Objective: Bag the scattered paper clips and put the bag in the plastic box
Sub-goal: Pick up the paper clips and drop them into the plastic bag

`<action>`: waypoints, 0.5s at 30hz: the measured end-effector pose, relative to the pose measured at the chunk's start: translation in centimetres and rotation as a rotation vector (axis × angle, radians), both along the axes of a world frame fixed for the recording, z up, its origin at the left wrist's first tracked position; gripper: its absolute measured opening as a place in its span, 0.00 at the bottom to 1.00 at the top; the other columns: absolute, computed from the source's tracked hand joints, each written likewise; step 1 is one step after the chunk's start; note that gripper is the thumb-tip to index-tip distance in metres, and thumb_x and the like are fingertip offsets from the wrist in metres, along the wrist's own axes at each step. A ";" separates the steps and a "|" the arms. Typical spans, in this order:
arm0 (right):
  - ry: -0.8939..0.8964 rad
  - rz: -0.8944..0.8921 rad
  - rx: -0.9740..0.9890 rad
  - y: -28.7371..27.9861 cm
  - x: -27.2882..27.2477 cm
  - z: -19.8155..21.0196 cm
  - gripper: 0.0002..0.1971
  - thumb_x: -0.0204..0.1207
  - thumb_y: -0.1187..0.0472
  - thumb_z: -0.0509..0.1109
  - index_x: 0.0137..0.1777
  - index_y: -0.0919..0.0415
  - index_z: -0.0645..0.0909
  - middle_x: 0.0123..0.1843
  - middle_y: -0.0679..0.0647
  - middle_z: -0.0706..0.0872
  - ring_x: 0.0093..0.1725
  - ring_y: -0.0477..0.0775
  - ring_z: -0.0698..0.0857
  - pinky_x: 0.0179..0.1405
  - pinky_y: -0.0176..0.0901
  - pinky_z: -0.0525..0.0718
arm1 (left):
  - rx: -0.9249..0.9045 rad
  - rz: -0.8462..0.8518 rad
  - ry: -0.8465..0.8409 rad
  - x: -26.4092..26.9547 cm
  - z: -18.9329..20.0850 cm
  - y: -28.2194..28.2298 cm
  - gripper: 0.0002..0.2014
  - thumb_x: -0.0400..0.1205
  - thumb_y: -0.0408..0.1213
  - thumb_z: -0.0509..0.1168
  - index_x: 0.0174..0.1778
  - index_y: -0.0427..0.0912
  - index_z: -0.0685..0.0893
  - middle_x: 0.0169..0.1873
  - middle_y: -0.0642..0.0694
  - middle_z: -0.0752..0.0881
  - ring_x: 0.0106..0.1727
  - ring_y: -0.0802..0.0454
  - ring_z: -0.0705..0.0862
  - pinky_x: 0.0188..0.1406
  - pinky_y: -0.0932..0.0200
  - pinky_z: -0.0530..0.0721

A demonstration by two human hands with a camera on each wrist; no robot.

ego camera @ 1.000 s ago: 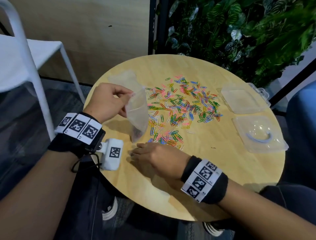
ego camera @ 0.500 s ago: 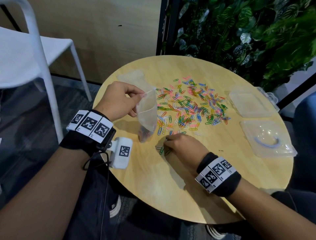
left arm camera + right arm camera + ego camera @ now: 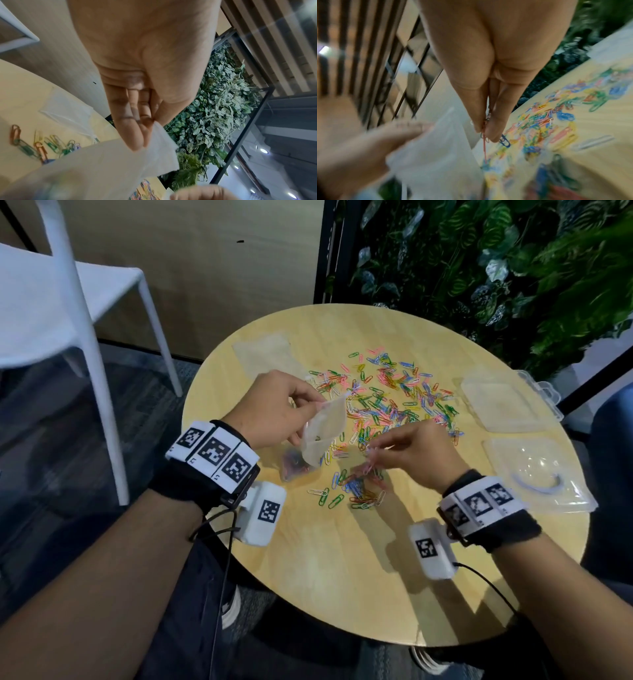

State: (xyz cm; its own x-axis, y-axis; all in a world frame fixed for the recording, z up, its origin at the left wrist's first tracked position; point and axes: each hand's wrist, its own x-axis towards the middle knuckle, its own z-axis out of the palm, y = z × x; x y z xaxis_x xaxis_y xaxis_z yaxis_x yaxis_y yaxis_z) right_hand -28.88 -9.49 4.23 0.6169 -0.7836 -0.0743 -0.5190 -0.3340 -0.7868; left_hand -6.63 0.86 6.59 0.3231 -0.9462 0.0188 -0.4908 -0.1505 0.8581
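A round, pale wooden worktop (image 3: 342, 570) is seen from above, with dark patterned carpet around it, a white chair (image 3: 61, 302) at the left, a beige panelled wall behind and a wall of green foliage (image 3: 496, 268) at the back right. Coloured paper clips (image 3: 394, 402) are spread across the middle of the worktop, and a smaller cluster lies nearer the front edge, below the hands. A small translucent bag (image 3: 323, 436) is held above the worktop by the left hand (image 3: 274, 416), its upper edge pinched between thumb and fingers; in the left wrist view the grip is seen narrowed on a corner of the plastic, and some clips are dimly visible in the lower end of the bag. Just beside the bag's mouth, a few linked clips (image 3: 485, 129) are pinched in the tight grip of the right hand (image 3: 418, 453) and hang from the fingertips (image 3: 493, 135). A second flat bag (image 3: 263, 354) lies on the far left of the worktop. At the right edge the clear plastic box (image 3: 534, 474) lies open in two halves, well apart from the bag, with a pale curved item inside the nearer half. Tagged bands are worn on both wrists.
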 end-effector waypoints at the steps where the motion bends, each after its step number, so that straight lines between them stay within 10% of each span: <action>1: -0.138 -0.070 0.151 -0.3 -0.2 0.6 0.07 0.68 0.70 0.79 0.46 0.67 0.90 0.38 0.60 0.91 0.33 0.49 0.90 0.41 0.36 0.89 | 0.006 -0.022 -0.001 -0.3 -0.2 -0.2 0.07 0.84 0.34 0.70 0.52 0.38 0.92 0.36 0.35 0.91 0.24 0.47 0.90 0.24 0.60 0.88; 7: -0.670 -0.268 0.717 -0.2 -0.1 2.9 0.09 0.74 0.76 0.70 0.54 0.73 0.83 0.42 0.59 0.91 0.42 0.53 0.92 0.48 0.37 0.89 | 0.018 -0.065 0.021 -1.9 -1.1 -1.2 0.05 0.84 0.31 0.69 0.51 0.39 0.91 0.32 0.33 0.90 0.27 0.40 0.91 0.27 0.53 0.92; 15: -0.494 -0.195 0.535 2.2 1.8 1.2 0.07 0.75 0.76 0.70 0.52 0.76 0.85 0.46 0.69 0.88 0.35 0.52 0.89 0.44 0.38 0.90 | -0.002 -0.041 0.058 -3.7 -1.8 -1.8 0.04 0.83 0.33 0.71 0.50 0.40 0.91 0.26 0.47 0.89 0.26 0.42 0.91 0.34 0.40 0.93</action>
State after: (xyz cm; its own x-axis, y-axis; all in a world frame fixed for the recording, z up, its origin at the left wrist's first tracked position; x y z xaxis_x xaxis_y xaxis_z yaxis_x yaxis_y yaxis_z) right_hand -27.04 -7.32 5.46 0.5314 -0.8165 -0.2258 -0.0738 0.2209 -0.9725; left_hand -10.29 -0.99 4.80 0.2851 -0.9585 0.0026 -0.4457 -0.1302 0.8856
